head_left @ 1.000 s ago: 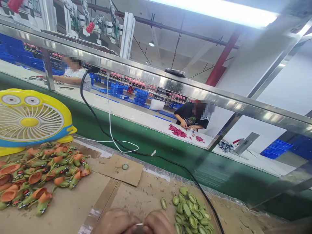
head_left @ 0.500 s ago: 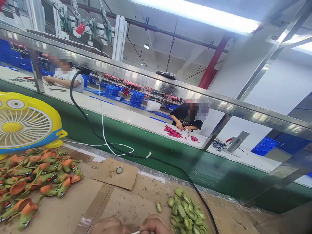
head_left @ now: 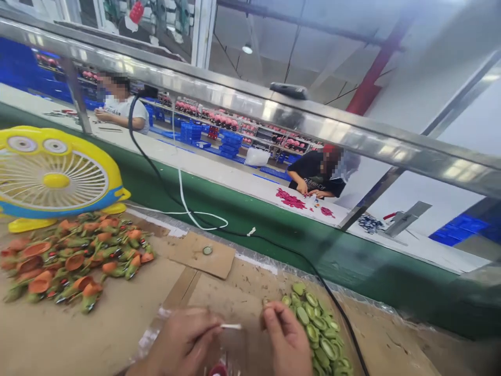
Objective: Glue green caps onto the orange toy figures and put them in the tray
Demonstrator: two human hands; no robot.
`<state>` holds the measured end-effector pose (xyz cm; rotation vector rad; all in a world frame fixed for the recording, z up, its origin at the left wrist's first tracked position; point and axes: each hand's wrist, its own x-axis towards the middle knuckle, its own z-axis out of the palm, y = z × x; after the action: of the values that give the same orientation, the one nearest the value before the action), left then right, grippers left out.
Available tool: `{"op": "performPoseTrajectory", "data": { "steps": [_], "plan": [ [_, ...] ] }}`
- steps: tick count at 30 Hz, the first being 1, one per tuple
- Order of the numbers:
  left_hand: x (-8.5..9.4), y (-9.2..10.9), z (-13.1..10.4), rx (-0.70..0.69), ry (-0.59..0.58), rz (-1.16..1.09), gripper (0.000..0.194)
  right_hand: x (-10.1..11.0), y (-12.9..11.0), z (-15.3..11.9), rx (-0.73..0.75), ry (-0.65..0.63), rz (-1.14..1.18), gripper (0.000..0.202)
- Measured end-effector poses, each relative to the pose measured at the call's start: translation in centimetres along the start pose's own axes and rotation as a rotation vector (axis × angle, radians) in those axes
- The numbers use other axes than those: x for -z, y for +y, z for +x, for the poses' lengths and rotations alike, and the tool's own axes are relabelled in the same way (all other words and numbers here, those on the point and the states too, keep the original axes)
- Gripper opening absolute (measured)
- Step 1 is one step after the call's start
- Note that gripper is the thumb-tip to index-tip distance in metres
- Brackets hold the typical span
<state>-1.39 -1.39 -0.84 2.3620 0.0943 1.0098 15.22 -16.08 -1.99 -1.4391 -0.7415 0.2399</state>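
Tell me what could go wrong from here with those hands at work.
The left hand grips the white stick with one end jutting out, so it might slip or brush against something.

The right hand is right beside the loose green pieces; a careless move could scatter some.

The black cable runs close along that pile, so a tug on it could drag pieces away.

Yellow-blue fan (head_left: 56, 180), left edge; bottle cap (head_left: 207, 250) on cardboard piece (head_left: 203, 255), lower center; metal beam (head_left: 250, 96) across top.
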Motion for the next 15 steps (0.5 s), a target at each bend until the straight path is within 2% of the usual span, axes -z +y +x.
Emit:
{"op": "performPoseTrajectory", "data": {
  "steps": [3, 6, 11, 15],
  "plan": [
    [-0.2, 0.1, 0.2, 0.070, 0.014, -0.006, 0.033, 1.1, 0.3, 0.7, 0.010, 0.040, -0.058, 0.037],
    [-0.4, 0.1, 0.1, 0.099, -0.011, -0.044, 0.030, 1.3, 0.5, 0.4, 0.055, 0.020, -0.073, 0.032],
    [-0.4, 0.4, 0.2, 0.114, -0.014, -0.078, 0.026, 0.2, 0.4, -1.0, 0.186, -0.074, -0.071, 0.014],
    [-0.5, 0.4, 0.1, 0.133, -0.030, -0.075, 0.026, -1.0, 0.0, -1.8, 0.279, 0.038, -0.169, 0.018]
  ]
}}
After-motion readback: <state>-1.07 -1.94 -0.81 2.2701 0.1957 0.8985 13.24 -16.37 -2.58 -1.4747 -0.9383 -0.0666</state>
